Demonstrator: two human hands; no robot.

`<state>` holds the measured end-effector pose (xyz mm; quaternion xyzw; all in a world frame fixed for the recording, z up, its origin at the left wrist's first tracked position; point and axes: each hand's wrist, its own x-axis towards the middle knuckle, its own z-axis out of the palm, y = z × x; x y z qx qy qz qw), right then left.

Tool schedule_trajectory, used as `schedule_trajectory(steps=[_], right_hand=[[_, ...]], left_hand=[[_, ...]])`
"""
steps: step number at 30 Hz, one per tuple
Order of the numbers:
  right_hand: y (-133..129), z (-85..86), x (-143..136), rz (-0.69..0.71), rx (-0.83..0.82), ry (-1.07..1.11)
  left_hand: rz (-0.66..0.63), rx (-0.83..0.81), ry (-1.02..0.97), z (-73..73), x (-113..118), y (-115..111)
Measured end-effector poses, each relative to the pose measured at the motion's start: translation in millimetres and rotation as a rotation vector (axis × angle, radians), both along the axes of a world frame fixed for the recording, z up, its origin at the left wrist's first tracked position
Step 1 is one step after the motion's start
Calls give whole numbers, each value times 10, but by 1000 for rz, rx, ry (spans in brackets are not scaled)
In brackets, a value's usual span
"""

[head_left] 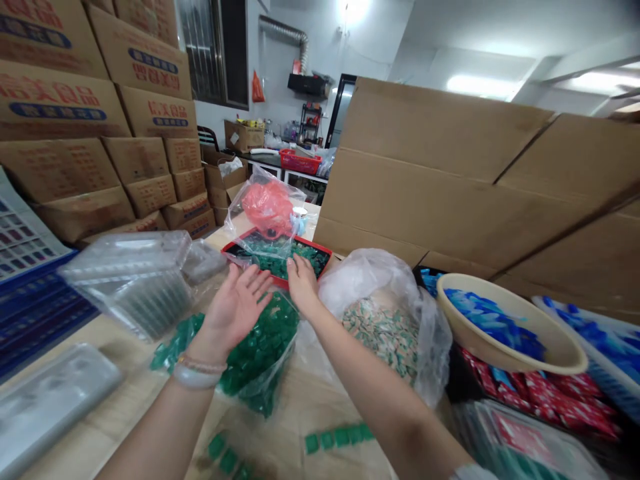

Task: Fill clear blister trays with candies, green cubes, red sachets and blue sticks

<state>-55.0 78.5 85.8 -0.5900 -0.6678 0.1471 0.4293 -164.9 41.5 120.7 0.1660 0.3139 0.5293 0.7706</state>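
Observation:
My left hand (239, 305) is turned palm up with its fingers spread and nothing in it. It hovers over a clear bag of green wrapped pieces (257, 353), close to the near edge of a red-rimmed tray (327, 261). My right hand (301, 283) reaches to the tray's near right side, fingers stretched toward the dark green pieces (267, 257) inside. Whether its fingertips touch them I cannot tell. Just right of this hand stands an open plastic bag (370, 267) full of small green and tan pieces (383, 333).
Clear plastic boxes (145, 280) stand at left, before stacked cartons (60, 100). Rows of green blocks (340, 437) lie in front. At right are a cream basin (565, 353) of blue packets, red packets (560, 400) and a tall cardboard panel (425, 167). Behind the tray sits a pink bag (269, 203).

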Motion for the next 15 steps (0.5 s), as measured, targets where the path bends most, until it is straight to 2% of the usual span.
schedule_trajectory(steps=[1, 2, 4, 6, 9, 12, 15], right_hand=[[-113, 37, -40, 45, 90, 18], [-239, 52, -83, 145, 181, 17], [-484, 9, -130, 315, 273, 3], [-684, -103, -48, 284, 212, 53], [-1006, -264, 353, 112, 48, 126], [-1579, -311, 981, -55, -99, 163], [-2400, -297, 1660, -215, -212, 193]], left_hand=[[33, 0, 10, 26, 11, -50], [38, 11, 11, 54, 34, -113], [-47, 70, -2, 118, 85, -305], [-166, 173, 14, 180, 85, -587], [-247, 276, 195, 170, -81, -1108], [-183, 254, 664, -58, -359, -1662], [-195, 304, 1138, -436, -578, -2250]])
